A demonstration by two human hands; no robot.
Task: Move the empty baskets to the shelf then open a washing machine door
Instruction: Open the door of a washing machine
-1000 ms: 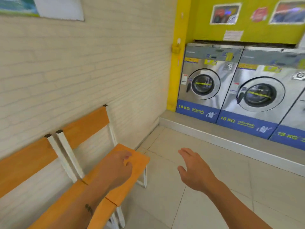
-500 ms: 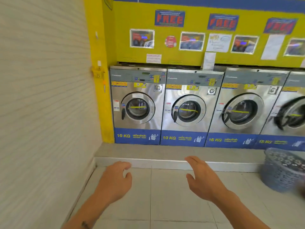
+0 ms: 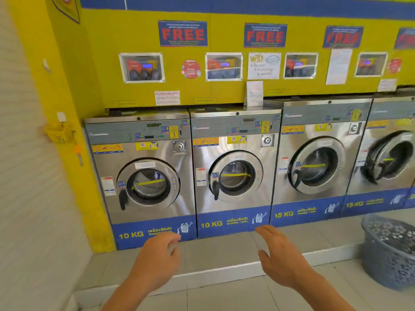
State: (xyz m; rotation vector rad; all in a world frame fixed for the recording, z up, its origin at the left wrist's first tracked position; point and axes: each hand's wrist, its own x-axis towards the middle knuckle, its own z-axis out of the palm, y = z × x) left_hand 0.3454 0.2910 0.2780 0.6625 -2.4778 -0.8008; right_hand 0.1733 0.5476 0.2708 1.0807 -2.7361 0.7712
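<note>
A grey perforated plastic basket (image 3: 390, 254) stands on the tiled floor (image 3: 224, 295) at my far right, below the steel washing machines (image 3: 233, 167), their round doors shut. My left hand (image 3: 157, 257) and right hand (image 3: 280, 259) reach forward, fingers loosely spread, holding nothing.

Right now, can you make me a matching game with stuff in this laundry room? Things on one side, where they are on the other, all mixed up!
Things:
1. grey laundry basket
2. small yellow basket
3. left hand
4. FREE sign

Places:
A. hanging on the yellow pillar, left of the machines
B. on the floor at the far right
C. high on the yellow wall above the machines
D. held out empty in front of the leftmost 10 KG washer

Pairs: 1-B, 2-A, 3-D, 4-C
</note>
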